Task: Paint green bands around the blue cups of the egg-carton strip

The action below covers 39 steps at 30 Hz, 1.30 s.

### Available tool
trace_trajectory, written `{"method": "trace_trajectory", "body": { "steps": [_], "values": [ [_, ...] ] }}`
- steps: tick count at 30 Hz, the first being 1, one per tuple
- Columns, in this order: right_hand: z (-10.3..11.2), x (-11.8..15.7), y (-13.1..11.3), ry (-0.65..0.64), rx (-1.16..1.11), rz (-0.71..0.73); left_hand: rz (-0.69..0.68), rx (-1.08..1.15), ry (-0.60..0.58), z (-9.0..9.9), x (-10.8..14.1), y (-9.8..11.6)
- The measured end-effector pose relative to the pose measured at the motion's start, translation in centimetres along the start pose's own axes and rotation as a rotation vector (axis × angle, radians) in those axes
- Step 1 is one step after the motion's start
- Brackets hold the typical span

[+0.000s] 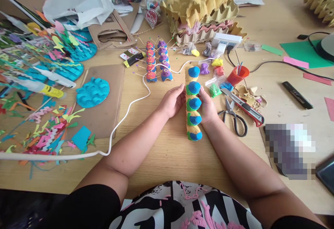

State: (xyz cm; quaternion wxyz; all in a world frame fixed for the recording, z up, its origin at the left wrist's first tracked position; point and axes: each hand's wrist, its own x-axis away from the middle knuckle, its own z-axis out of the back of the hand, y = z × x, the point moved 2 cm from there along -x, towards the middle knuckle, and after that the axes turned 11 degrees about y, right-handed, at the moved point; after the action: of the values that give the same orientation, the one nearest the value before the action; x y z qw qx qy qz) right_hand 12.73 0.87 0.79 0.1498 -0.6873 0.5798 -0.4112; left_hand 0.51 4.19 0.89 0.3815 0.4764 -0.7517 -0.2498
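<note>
A strip of egg carton (pixel 192 115) stretches away from me above the table, its several cups capped in blue with green and bare yellowish patches lower down. My left hand (pixel 172 101) grips the strip's left edge near the middle, fingers partly behind it. On the opposite edge my right hand (pixel 208 106) closes on the same strip, its fingertips mostly hidden. Beyond stand two rows of decorated egg-carton cups, one red and blue (pixel 151 62), one purple and blue (pixel 163 60), with thin sticks poking out. Small bags of yellow, purple, red and green clay (pixel 215 89) lie past my right hand.
Scissors (pixel 233 116), a red utility knife (pixel 245 107) and an orange cup (pixel 238 76) stand or lie at right. A white cord (pixel 130 105) crosses the table at left, near paper scraps (pixel 49 135) and blue cardboard (pixel 92 92). Egg trays (pixel 200 9) are stacked behind.
</note>
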Motion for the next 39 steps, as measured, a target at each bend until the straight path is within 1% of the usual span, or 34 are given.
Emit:
{"method": "trace_trajectory", "body": {
  "steps": [3, 6, 12, 17, 21, 24, 27, 29, 33, 35, 39],
  "values": [
    [0.1, -0.1, 0.0, -0.005, -0.072, 0.055, -0.002, 0.008, -0.038, 0.1, -0.2, 0.0],
    [0.2, -0.3, 0.2, -0.031, -0.065, 0.046, -0.018, 0.021, -0.077, 0.2, -0.2, 0.0],
    [0.3, -0.6, 0.6, -0.056, -0.017, 0.06, -0.024, 0.029, 0.006, 0.3, -0.2, -0.1],
    [0.0, -0.4, 0.7, -0.019, 0.019, 0.06, -0.041, 0.043, 0.002, 0.6, -0.3, -0.2],
    [-0.4, 0.1, 0.3, -0.001, 0.013, 0.065, -0.003, 0.028, -0.002, 0.5, -0.2, -0.1],
    [-0.4, 0.3, 0.1, 0.03, 0.027, 0.043, 0.029, 0.043, 0.006, 0.3, -0.1, 0.1],
    [-0.4, 0.3, 0.1, 0.062, 0.047, 0.028, 0.034, 0.042, 0.009, 0.3, -0.2, 0.0],
    [-0.4, 0.3, 0.1, 0.071, 0.054, 0.043, 0.024, 0.045, 0.016, 0.3, -0.3, 0.0],
    [-0.7, 0.4, 0.2, 0.012, 0.067, 0.1, 0.02, 0.056, 0.074, 0.6, -0.5, -0.1],
    [-0.8, 0.4, 0.3, -0.015, 0.063, 0.112, 0.023, 0.06, 0.075, 0.7, -0.5, -0.1],
    [-0.6, 0.1, 0.4, -0.008, 0.029, 0.107, 0.026, 0.032, 0.056, 0.5, -0.4, 0.0]
  ]
}}
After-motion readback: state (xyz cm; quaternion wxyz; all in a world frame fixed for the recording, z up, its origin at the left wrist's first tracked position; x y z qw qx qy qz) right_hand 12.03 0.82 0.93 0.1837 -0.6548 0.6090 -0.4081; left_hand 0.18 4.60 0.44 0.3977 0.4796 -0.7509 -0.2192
